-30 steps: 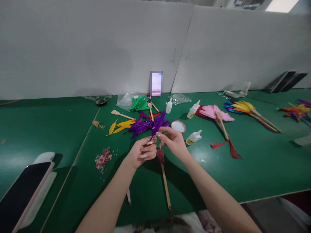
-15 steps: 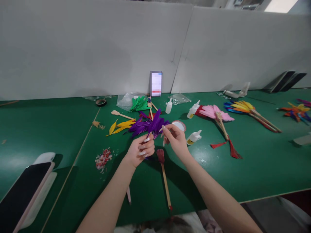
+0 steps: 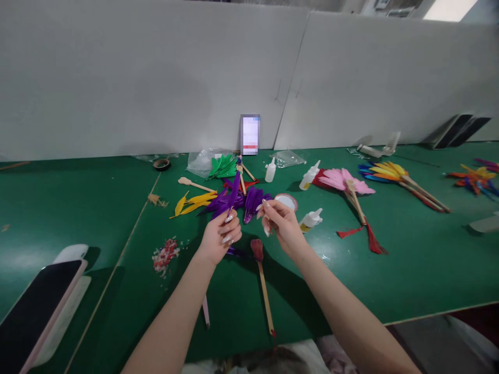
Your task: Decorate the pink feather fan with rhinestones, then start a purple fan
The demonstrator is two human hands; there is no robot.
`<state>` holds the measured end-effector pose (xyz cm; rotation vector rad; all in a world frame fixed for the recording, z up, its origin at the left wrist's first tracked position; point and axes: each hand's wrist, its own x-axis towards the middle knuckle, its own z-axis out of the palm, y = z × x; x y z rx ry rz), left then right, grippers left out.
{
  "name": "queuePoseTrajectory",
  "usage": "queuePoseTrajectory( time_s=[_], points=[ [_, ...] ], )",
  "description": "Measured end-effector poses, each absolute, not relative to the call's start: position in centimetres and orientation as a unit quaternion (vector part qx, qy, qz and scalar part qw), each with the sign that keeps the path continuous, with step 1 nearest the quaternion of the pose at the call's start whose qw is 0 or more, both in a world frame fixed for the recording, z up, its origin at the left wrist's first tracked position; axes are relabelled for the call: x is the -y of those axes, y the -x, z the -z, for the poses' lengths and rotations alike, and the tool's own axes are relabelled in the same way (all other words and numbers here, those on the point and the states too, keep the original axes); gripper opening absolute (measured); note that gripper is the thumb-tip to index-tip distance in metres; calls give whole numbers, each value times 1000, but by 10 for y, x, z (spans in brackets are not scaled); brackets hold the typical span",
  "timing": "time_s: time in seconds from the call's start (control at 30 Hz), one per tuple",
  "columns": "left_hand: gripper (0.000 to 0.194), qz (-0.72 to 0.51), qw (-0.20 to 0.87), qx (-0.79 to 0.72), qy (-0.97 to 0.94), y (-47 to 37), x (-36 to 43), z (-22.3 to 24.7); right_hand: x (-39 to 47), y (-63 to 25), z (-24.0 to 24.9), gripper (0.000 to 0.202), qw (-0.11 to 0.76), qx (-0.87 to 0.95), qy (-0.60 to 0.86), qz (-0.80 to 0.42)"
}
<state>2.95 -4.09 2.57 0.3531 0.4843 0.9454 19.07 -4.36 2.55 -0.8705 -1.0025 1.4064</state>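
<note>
A purple feather [image 3: 234, 192] points upward from my left hand [image 3: 223, 234], whose fingers are closed round its lower end. To the right, my right hand [image 3: 284, 221] is in a pinch with thumb and forefinger together; anything between them is too small to make out. Behind the hands lies a pile of purple feathers [image 3: 254, 203]. Below and between them rests a wooden stick [image 3: 265, 296] with a dark red coated head [image 3: 257, 249]. Part of another purple feather [image 3: 237, 252] shows under my left hand. Yellow feathers [image 3: 198, 203] lie left of the purple pile.
Glue bottles [image 3: 311, 220] and a round white lid [image 3: 286, 201] stand near my right hand. Green feathers [image 3: 224, 166], a propped phone [image 3: 250, 135] and black tape [image 3: 161, 164] are at the back. A pink feather fan [image 3: 345, 182] lies right; scraps [image 3: 166, 254] and a dark phone [image 3: 42, 311] left.
My left hand has moved slightly left and down, with the purple feather now upright in it and apart from the right hand. The right hand has barely moved.
</note>
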Motion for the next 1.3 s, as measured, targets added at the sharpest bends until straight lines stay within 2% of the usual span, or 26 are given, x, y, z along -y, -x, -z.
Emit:
queuePoseTrajectory(
  time_s=[0.67, 1.3],
  points=[
    [35, -455, 843, -228, -174, -27, 39, -21, 41, -193, -27, 29, 579, 377, 355, -629],
    [38, -463, 841, -219, -173, -26, 39, -23, 39, -193, -21, 24, 584, 375, 360, -623]
  ],
)
